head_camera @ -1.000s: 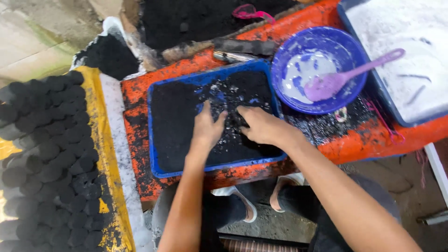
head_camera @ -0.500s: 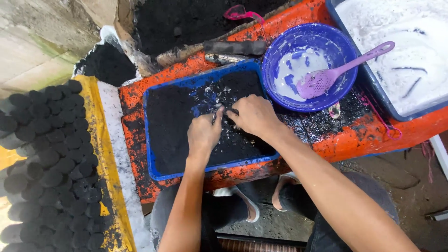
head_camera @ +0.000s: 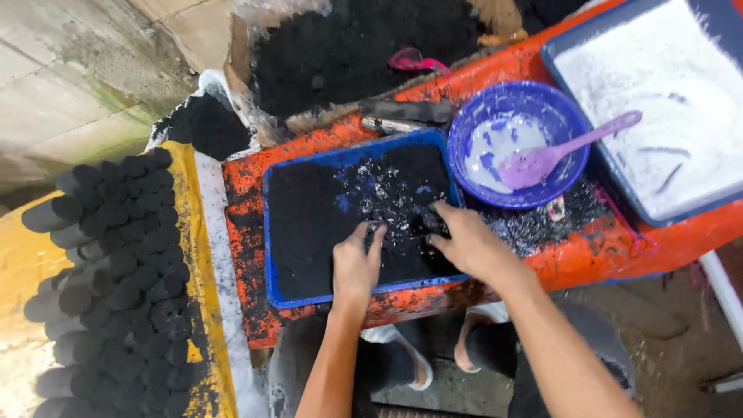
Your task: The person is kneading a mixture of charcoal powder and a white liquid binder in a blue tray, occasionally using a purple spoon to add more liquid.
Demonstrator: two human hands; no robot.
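Since a second ago both my hands have slid down toward the near edge of the blue tray (head_camera: pixel 272 232), and the whole view has shifted a bit so the white stuff on the right shows more. Left hand (head_camera: pixel 357 263) is resting on the black powder (head_camera: pixel 325 217) in the tray, fingers loosely spread and pointing away from me. Right hand (head_camera: pixel 464 241) is just beside it, fingers curled down into the powder. Can't tell if it's actually pinching anything, the fingertips are half buried. Some shiny grey specks are scattered over the powder right above my hands.

Just past the tray's far right corner sits a blue bowl (head_camera: pixel 557 124) with some white paste and a purple spoon (head_camera: pixel 565 151) lying in it, handle sticking out to the right. Beyond that there's a bigger blue tray of white powder (head_camera: pixel 658 101). More loose black powder is heaped at the back (head_camera: pixel 364 46), with a pink loop thing lying on it.

All of this sits on an orange worktop (head_camera: pixel 588 251), pretty grimy. Off to my left a yellow board (head_camera: pixel 197 255) carries rows of black briquettes (head_camera: pixel 116 255). Floor underneath looks like dirty concrete, and my feet are under the worktop.
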